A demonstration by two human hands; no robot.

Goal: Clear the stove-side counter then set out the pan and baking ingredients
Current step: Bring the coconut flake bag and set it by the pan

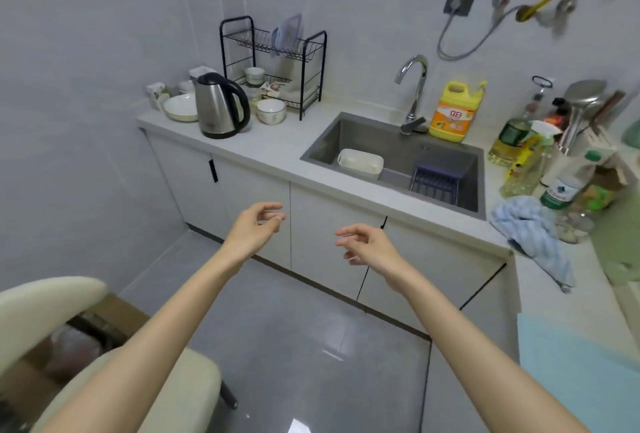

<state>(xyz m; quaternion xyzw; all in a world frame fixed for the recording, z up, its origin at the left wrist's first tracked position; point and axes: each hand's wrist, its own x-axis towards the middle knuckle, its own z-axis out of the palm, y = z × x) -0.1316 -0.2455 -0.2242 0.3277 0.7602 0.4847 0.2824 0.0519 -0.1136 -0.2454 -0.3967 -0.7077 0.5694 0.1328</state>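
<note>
The left hand and the right hand are held in the air at the centre of the frame, in front of the white cabinet doors. Both are empty, with fingers loosely curled; nothing is touched by either.

The desk runs from centre left to the right edge, where it turns towards the lower right. On that right-hand stretch a crowded group is noted: an oil bottle, a green-capped bottle and further bottles that are blurred. A crumpled blue cloth lies just below them and hangs over the desk edge. A pale blue sheet is seen at the lower right.

A sink is set in the desk at centre right, with a white container inside it. A yellow detergent bottle stands beside the faucet. At the left end a kettle, a white shallow dish, a bowl and a black dish rack are grouped. Whether the dish is the pan cannot be told.
</note>
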